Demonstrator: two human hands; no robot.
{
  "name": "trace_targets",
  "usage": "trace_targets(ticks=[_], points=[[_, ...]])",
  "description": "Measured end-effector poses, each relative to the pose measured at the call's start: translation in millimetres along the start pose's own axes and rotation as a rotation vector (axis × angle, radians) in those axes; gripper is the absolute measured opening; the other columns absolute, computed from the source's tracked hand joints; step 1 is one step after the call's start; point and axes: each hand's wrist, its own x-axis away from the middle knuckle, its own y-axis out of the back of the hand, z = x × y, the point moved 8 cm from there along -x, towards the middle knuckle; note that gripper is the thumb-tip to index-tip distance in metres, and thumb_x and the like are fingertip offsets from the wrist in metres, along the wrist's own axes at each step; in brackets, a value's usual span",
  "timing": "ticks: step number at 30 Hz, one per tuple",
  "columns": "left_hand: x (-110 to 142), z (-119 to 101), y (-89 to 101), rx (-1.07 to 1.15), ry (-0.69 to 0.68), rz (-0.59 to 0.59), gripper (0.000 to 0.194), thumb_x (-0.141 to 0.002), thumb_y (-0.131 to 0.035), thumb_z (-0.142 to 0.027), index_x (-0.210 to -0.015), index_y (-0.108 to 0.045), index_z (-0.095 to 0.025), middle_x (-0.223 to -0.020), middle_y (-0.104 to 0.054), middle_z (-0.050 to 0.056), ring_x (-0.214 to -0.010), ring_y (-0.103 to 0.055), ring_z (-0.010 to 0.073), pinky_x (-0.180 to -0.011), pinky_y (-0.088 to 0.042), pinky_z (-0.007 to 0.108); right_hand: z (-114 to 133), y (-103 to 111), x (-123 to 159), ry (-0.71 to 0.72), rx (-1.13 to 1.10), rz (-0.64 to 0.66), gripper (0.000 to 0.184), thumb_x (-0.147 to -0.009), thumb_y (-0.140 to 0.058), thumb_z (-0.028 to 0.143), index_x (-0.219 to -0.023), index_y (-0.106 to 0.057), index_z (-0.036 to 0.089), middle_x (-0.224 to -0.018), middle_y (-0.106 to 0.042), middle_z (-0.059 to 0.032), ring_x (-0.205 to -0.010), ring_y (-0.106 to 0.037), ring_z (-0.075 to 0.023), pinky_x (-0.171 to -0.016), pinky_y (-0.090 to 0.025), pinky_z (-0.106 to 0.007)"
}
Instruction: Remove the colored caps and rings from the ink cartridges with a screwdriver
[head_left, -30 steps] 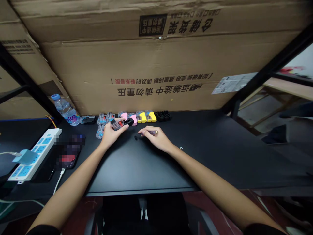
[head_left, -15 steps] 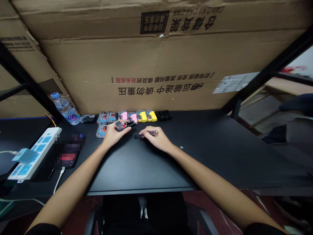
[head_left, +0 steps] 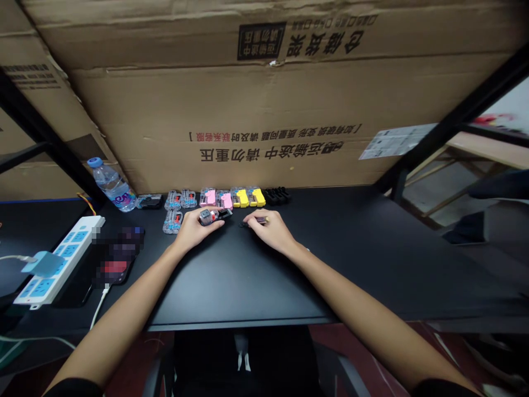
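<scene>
the left hand curls closed around a small clear-and-black gadget, and the right hand pinches a slim dark stick, both resting over the black desk. just beyond lies a row of clear, pink and yellow pieces, against a cardboard box.

The person's left sleeve and right sleeve look black, though they're barely visible at the dark lower edge, and end well above the bare left hand and right hand.
</scene>
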Motion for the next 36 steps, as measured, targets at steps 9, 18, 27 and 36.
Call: trace_targets(ticks=[9, 18, 27, 36], points=[[6, -11, -19.8, -0.130, -0.163, 0.227, 0.034, -0.093, -0.078, -0.043, -0.122, -0.074, -0.025, -0.121, -0.080, 0.007, -0.109, -0.076, 0.0253, -0.101, -0.056, 0.038, 26, -3, 4, -0.011, -0.251, 0.097, 0.024, -0.089, -0.072, 0.043, -0.088, -0.081, 0.022, -0.075, -0.076, -0.0028, -0.070, -0.070, -0.0202, -0.070, -0.057, -0.033], [11, -13, -26.6, -0.196, -0.206, 0.306, 0.038, -0.097, -0.072, -0.047, -0.130, -0.067, -0.027, -0.126, -0.077, 0.006, -0.110, -0.074, 0.0239, -0.094, -0.057, 0.035, 24, -21, 9, 0.060, -0.204, 0.210, 0.020, -0.090, -0.068, 0.033, -0.088, -0.084, 0.021, -0.079, -0.076, -0.0038, -0.071, -0.067, -0.0185, -0.070, -0.053, -0.031], [11, -10, -26.3, -0.204, -0.225, 0.302, 0.042, -0.098, -0.073, -0.047, -0.136, -0.069, -0.029, -0.126, -0.077, 0.006, -0.111, -0.074, 0.0240, -0.099, -0.057, 0.037, 21, -18, 7, 0.099, -0.188, 0.196, 0.017, -0.089, -0.071, 0.033, -0.089, -0.085, 0.023, -0.087, -0.077, -0.0053, -0.080, -0.069, -0.0210, -0.078, -0.054, -0.035], [12, -13, -25.9, -0.208, -0.270, 0.299, 0.047, -0.098, -0.074, -0.045, -0.143, -0.070, -0.029, -0.127, -0.079, 0.008, -0.109, -0.073, 0.0252, -0.097, -0.058, 0.038, 30, -19, 9, 0.156, -0.208, 0.293, 0.021, -0.093, -0.071, 0.036, -0.097, -0.087, 0.023, -0.088, -0.075, -0.0060, -0.078, -0.068, -0.0199, -0.073, -0.053, -0.034]])
